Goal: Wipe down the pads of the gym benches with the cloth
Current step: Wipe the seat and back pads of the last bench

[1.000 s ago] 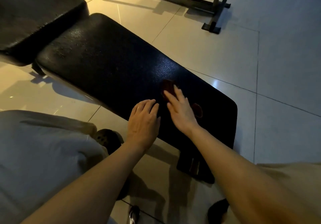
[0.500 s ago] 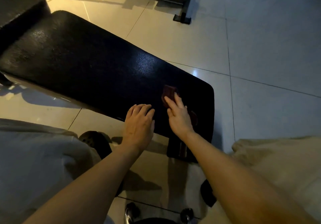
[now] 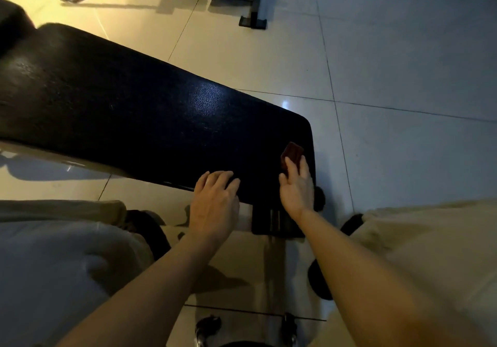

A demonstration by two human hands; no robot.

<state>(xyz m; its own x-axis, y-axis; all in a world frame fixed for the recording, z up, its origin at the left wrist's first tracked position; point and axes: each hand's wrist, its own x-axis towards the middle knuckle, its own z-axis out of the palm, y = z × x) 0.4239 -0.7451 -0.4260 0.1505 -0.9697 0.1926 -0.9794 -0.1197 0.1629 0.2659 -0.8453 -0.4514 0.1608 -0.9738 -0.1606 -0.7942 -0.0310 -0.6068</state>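
One dark red cloth (image 3: 291,155) lies at the right end of the black bench pad (image 3: 134,115), centre frame — my right hand (image 3: 297,185) presses it with straight fingers. My left hand (image 3: 215,201) rests flat on the pad's near edge. A second pad (image 3: 12,26) shows upper left.

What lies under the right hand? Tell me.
A dark reddish cloth pokes out beyond the right hand, lying on the black bench pad. The rest of the cloth is covered.
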